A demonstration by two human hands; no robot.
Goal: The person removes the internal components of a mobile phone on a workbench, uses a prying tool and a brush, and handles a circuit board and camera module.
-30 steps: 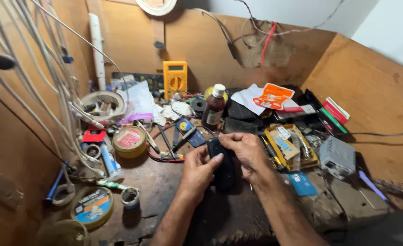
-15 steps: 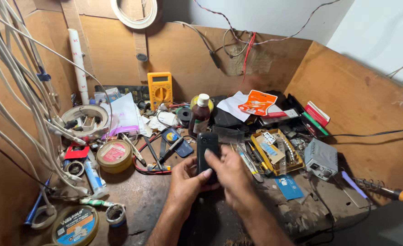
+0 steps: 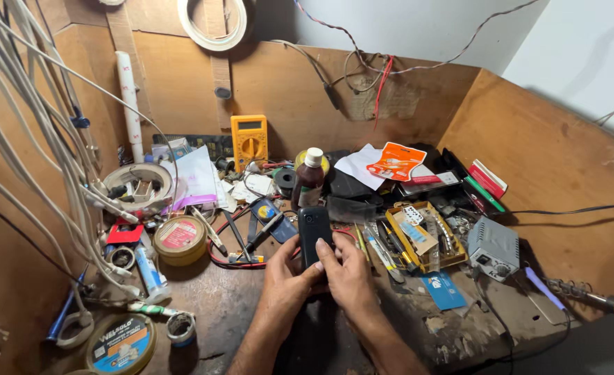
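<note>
I hold a small black mobile phone [image 3: 314, 232] upright over the middle of a cluttered wooden workbench [image 3: 237, 312]. My left hand [image 3: 287, 274] grips its lower left side. My right hand [image 3: 347, 267] wraps its lower right side, with the thumb pressed on the phone's face. The phone's lower half is hidden behind my fingers.
Just behind the phone stands a dark bottle with a white cap [image 3: 309, 180] and a yellow multimeter [image 3: 249, 142]. Round tins [image 3: 180, 239] and white cables [image 3: 36, 125] crowd the left. A yellow parts tray [image 3: 425, 235], grey box [image 3: 493, 248] and soldering iron [image 3: 598, 300] lie right.
The view has tilted up and pulled back. Both hands keep hold of the phone, which now stands more upright and a little farther from me.
</note>
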